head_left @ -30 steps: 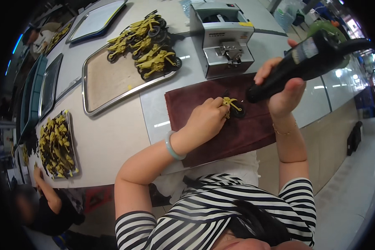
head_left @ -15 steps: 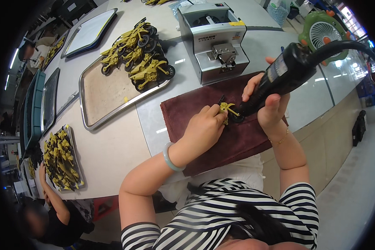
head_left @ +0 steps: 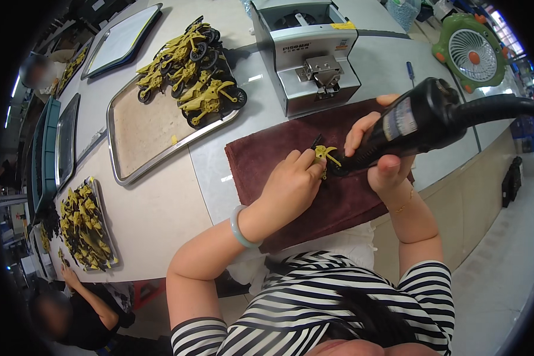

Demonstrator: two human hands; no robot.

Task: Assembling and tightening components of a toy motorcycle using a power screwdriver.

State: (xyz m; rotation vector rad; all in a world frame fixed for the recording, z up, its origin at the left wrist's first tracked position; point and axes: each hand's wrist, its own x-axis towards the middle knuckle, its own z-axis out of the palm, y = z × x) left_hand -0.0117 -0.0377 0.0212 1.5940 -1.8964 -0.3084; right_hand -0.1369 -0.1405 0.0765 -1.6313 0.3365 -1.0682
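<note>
My left hand pinches a small yellow and black toy motorcycle over a dark red cloth. In my right hand is a thick black electric screwdriver, its cable leading off to the right. The tool lies tilted, its narrow end down at the toy's wheel. Whether the tip touches the toy is hidden. Beyond the cloth stands a silver and grey screw feeder.
At the left, a metal tray bears a pile of toy motorcycles. A second full tray sits nearer, beside a co-worker's hand. A green fan and a blue-handled screwdriver are at the right.
The electric screwdriver has come slightly lower and closer over the toy's wheel, hiding more of it. My left hand keeps its hold. The view has shifted a little, and the co-worker's hand has moved down.
</note>
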